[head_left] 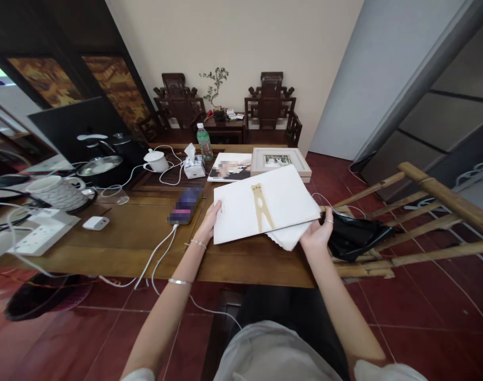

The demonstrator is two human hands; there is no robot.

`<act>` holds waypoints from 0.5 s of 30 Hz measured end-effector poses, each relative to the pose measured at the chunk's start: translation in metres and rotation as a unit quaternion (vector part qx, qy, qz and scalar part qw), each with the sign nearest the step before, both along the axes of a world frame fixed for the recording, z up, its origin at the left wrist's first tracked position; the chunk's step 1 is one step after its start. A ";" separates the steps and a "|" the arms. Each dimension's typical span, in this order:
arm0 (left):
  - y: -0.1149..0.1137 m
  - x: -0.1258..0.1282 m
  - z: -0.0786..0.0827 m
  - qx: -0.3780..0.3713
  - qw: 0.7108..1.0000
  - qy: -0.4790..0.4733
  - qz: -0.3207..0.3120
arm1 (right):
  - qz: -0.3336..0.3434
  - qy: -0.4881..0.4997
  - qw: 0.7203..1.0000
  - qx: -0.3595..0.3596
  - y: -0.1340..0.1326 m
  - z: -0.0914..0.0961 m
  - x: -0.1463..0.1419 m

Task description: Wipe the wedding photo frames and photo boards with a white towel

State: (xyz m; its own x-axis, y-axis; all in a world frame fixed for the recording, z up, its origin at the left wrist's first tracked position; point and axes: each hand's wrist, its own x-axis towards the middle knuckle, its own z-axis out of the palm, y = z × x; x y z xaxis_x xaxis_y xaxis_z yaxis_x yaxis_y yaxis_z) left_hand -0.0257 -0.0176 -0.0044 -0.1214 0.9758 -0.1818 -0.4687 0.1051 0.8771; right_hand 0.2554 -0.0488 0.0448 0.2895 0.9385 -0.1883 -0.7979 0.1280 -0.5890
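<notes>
A flat white picture frame (237, 211), apparently back side up, is held tilted above the table's front edge. On its face lies a tan two-legged stand (260, 205) with an oval hole. My left hand (210, 219) grips the left edge, thumb on top and the other fingers hidden beneath. At the lower right corner, my right hand (317, 233) is closed around the edge. A white tissue (291, 236) sticks out under the frame beside my right hand; whether the fingers pinch it too, I cannot tell.
Behind stand a light box frame with a photo (281, 161), a printed picture (230, 168), a tissue box (194, 166) and a green-labelled bottle (203, 143). A phone (185, 205) on a white cable lies left. A bamboo rack (435, 222) with a black bag (356, 235) is right.
</notes>
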 end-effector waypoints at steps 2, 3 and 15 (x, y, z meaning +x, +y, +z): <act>0.000 -0.001 0.001 -0.008 1.000 -0.003 -0.021 | 0.007 -0.005 0.999 -0.037 0.004 -0.007 0.019; -0.001 -0.001 0.001 -0.012 0.999 -0.005 -0.030 | 0.009 -0.011 0.999 -0.047 0.007 -0.008 0.029; -0.004 -0.003 0.012 -0.038 0.997 0.073 -0.011 | -0.239 -0.339 0.908 0.058 0.021 0.013 0.097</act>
